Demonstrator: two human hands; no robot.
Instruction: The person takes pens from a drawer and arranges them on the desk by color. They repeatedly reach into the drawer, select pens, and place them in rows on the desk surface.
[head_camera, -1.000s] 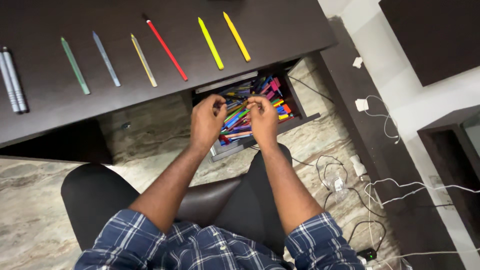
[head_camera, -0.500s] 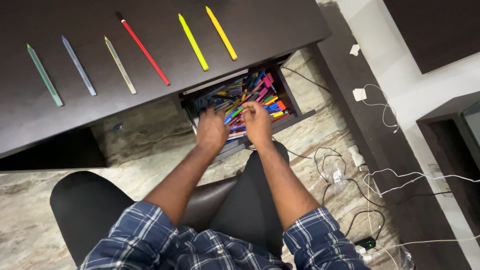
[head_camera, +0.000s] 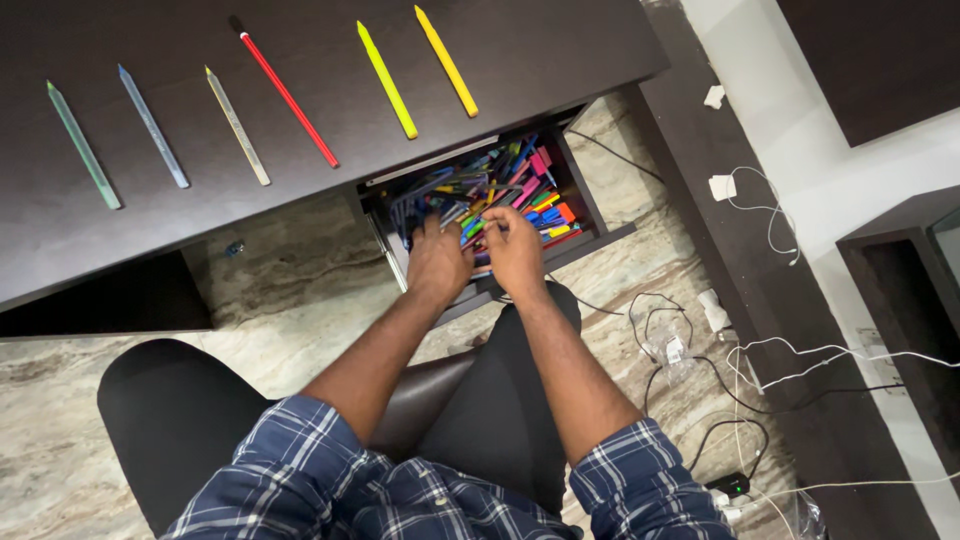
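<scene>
A dark wooden table (head_camera: 560, 50) is spanning the far side of a room floored in veined marble (head_camera: 300, 290), with white cables (head_camera: 770, 360) trailing across the floor at right beside a dark cabinet. Below the table's near edge, an open drawer (head_camera: 590, 235) is brimming with a jumble of coloured pens (head_camera: 520, 185) in blue, pink, green, orange and yellow. A seated person in a blue plaid shirt (head_camera: 400, 490) is reaching both bare arms into that drawer. The left hand (head_camera: 437, 262) is pressing down into the near left part of the pile, its fingers curled among the pens; whether they are closing on any single pen cannot be told. The right hand (head_camera: 514, 250) is lying just beside it, touching the heap near the drawer's middle, fingers bent and tips buried in the pens, its grip likewise unclear. Most of the pens are lying just beyond both sets of fingertips, toward the far right of the drawer. On the tabletop, well apart from the hands, six pens are lying spaced in a row: green (head_camera: 83, 145), blue-grey (head_camera: 152, 126), pale yellow (head_camera: 237, 126), red (head_camera: 285, 93), lime (head_camera: 387, 80) and golden yellow (head_camera: 446, 61).
</scene>
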